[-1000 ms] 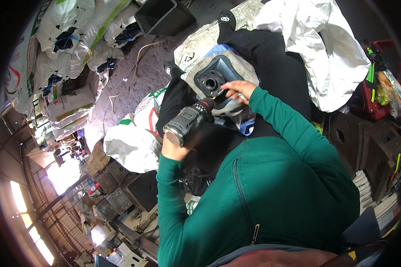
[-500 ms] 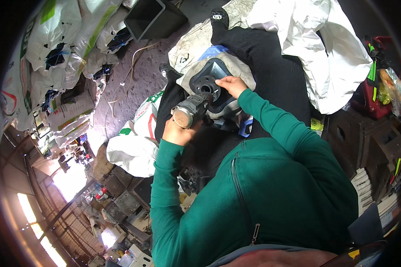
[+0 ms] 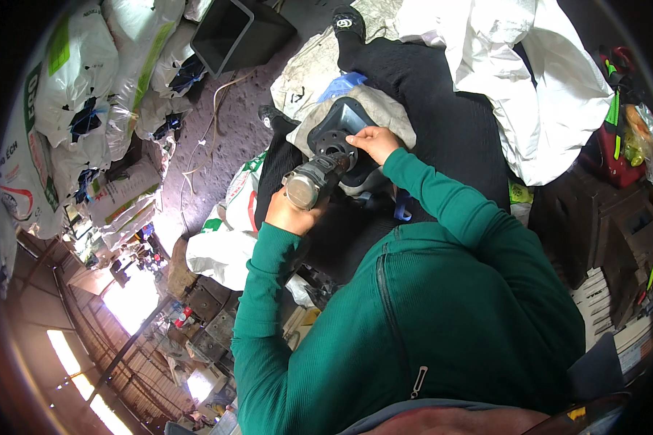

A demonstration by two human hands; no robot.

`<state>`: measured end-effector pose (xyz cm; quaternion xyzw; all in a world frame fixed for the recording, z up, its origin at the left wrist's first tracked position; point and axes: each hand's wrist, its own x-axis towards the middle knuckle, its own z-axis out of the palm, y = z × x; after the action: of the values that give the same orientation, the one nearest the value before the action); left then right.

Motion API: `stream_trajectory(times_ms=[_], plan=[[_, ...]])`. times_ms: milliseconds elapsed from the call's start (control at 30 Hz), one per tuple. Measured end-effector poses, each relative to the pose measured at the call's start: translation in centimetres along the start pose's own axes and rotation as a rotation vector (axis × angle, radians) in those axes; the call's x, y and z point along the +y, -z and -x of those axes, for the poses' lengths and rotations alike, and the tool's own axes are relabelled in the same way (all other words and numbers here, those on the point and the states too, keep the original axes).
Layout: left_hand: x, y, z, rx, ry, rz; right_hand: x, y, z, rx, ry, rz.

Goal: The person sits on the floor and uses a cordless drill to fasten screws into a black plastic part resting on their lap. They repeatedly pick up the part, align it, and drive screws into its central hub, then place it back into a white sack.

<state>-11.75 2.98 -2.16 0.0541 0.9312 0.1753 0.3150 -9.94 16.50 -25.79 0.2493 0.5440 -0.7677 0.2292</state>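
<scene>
My left hand [image 3: 289, 214] is wrapped round a power drill [image 3: 313, 181], its rounded rear end toward me. The drill's front points up at a round dark flange with holes [image 3: 331, 140]. This flange sits on a dark moulded part with a wide, flared base [image 3: 352, 114], which rests on a greyish cloth [image 3: 393, 119] between my legs. My right hand [image 3: 376, 143] has thumb and forefinger pinched together at the flange's right edge, close to the drill's front. Whatever those fingertips hold is too small to make out. The drill's tip is hidden too.
White sacks [image 3: 116, 80] are stacked at the left, near a dark square box [image 3: 232, 36]. A cable [image 3: 214, 119] runs over the floor. White sheeting [image 3: 515, 87] drapes at the upper right. Dark metal blocks [image 3: 624, 232] and a red container [image 3: 620, 163] stand at the right.
The drill has tilted and shifted slightly right, its front still at the flange. My right hand has moved a little left along the flange's edge. The whole view has turned slightly.
</scene>
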Motion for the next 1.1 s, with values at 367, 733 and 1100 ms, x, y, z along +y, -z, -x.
stream_trajectory(times_ms=[367,733,1100], plan=[[-1.2,-1.5,-0.6,0.006,-0.020,0.056,-0.5,0.0,0.2,0.005,0.017,0.148],[-1.2,-1.8,6.6,0.135,0.045,0.435,-1.9,0.9,0.5,0.009,0.299,0.176],[-1.1,-5.5,10.0,0.214,-0.120,0.386,-4.5,3.1,5.3,-0.769,-0.380,-0.789]])
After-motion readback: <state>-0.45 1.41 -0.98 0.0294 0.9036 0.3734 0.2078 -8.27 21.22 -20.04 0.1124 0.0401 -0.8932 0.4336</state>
